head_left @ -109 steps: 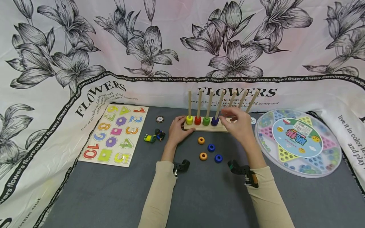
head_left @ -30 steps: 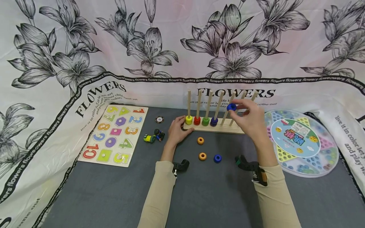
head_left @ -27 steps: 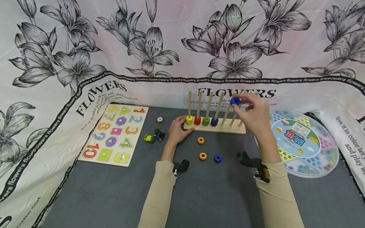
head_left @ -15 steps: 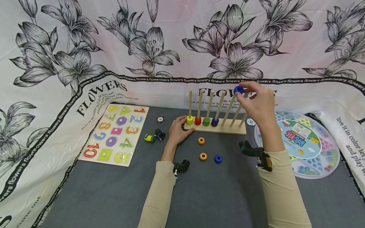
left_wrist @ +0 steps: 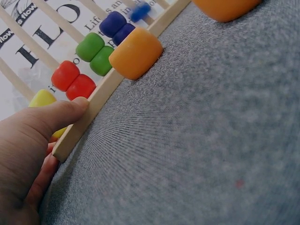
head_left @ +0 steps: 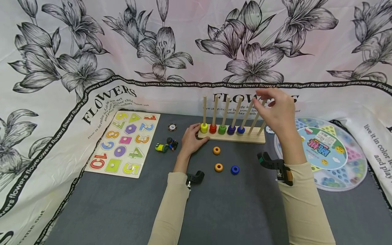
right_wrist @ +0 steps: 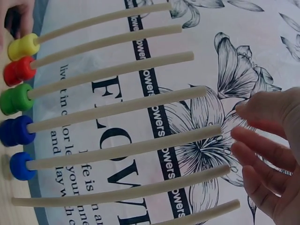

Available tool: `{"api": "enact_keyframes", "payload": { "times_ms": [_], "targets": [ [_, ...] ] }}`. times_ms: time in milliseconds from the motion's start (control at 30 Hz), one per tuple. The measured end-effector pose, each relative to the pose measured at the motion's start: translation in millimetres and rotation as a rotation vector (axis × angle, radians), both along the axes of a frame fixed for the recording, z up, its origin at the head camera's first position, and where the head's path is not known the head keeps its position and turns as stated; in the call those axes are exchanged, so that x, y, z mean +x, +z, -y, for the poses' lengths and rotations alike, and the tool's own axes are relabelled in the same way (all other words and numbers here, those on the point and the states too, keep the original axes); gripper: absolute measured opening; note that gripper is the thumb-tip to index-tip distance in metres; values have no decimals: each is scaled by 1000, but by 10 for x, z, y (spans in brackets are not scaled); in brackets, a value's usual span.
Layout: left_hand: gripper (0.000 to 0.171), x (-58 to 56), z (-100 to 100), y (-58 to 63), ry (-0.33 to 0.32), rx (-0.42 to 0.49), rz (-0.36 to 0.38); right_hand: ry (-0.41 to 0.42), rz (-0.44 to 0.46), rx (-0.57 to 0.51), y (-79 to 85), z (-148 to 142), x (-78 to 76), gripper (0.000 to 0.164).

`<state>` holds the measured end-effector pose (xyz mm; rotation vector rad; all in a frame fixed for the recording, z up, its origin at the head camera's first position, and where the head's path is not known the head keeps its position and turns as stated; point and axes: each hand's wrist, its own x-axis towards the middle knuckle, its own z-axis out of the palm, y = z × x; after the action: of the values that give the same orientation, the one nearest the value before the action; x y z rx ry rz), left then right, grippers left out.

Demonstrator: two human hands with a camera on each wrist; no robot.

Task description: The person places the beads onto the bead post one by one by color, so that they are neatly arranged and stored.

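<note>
- A grey, woven-looking tabletop (head_left: 137, 211) ran back to a white cloth (head_left: 183, 68) printed with black flowers and lettering.
- A number board (head_left: 125, 160) lay at left, with two small toys (head_left: 161, 147) near it; a round game board (head_left: 356, 170) lay at right.
- The peg rack (head_left: 254, 137) stood toward the back, with two orange beads (head_left: 218, 167) and a loose blue bead (head_left: 234, 170) in front.
- The left hand (head_left: 191, 139) gripped the rack's left end; only the left wrist view plainly showed the red beads (left_wrist: 65, 76) and green beads (left_wrist: 90, 47) as stacked pairs.
- The right wrist view showed the right hand's (right_wrist: 269, 154) thumb and fingers apart near the peg tips, and another blue bead (right_wrist: 22, 166) low on the fifth peg.
</note>
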<state>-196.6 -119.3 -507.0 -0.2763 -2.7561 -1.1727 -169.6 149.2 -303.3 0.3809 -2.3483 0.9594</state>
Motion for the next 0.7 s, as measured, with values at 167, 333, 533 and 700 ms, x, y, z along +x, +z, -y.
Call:
{"api": "enact_keyframes", "payload": {
  "times_ms": [167, 333, 533, 700],
  "targets": [
    [67, -3, -8, 2, 3, -8, -5, 75, 18, -62, -95, -51, 89, 23],
    [67, 4, -7, 8, 7, -17, 5, 139, 99, -106, -287, -113, 187, 26],
    [67, 11, -8, 20, 12, -24, 18, 189, 219, -133, -603, -147, 300, 25],
    [66, 13, -16, 41, 7, -23, 21, 189, 323, -159, -874, -150, 396, 26]
  ]
}}
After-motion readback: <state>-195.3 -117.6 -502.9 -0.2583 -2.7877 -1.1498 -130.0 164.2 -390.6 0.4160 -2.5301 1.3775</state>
